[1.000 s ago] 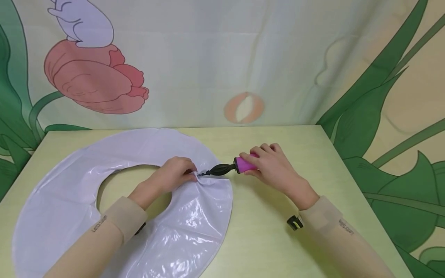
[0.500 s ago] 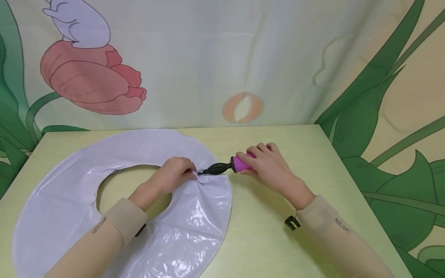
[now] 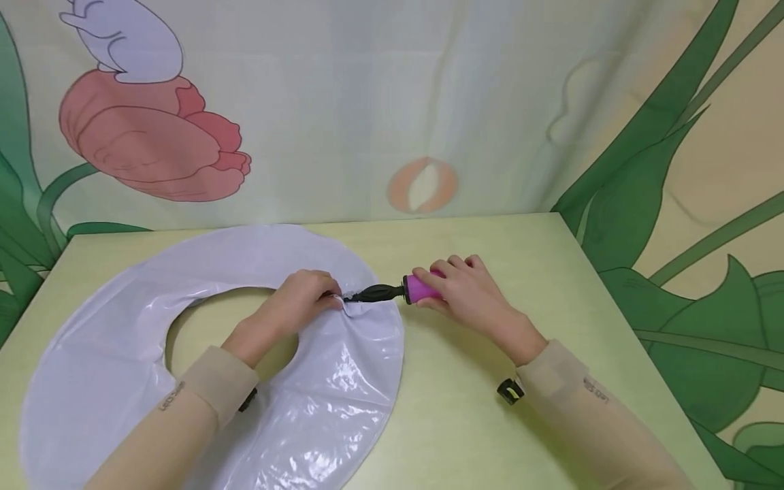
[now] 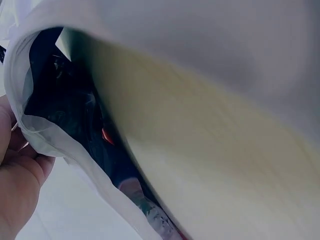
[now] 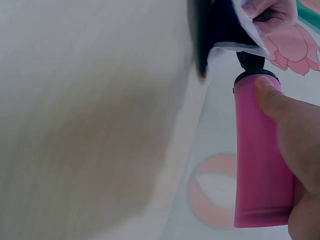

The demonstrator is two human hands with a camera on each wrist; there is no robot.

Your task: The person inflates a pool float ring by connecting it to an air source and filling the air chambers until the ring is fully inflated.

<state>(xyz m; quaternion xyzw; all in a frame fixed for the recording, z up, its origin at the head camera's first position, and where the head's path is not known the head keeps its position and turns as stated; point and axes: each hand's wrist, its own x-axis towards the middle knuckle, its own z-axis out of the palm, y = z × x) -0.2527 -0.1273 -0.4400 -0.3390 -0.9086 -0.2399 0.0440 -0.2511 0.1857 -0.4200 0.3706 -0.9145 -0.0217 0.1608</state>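
A flat, deflated white plastic swim ring [image 3: 122,354] lies on the yellow-green table [image 3: 465,408]. My left hand [image 3: 306,296] pinches the ring's valve at its right inner part. My right hand [image 3: 465,289] grips the pink handle of a small hand pump [image 3: 419,288], whose black nozzle [image 3: 373,294] points left into the valve. In the right wrist view the thumb lies on the pink pump barrel [image 5: 260,165]. The left wrist view shows the white plastic edge [image 4: 30,130] beside my left hand [image 4: 17,175].
A cloth backdrop with a painted pink flower [image 3: 147,143] and green leaves [image 3: 661,204] hangs behind the table. The table's right edge runs close to my right forearm. Bare tabletop lies right of the ring.
The pump and my right hand have shifted slightly left toward the valve. My left hand keeps its pinch on the valve.
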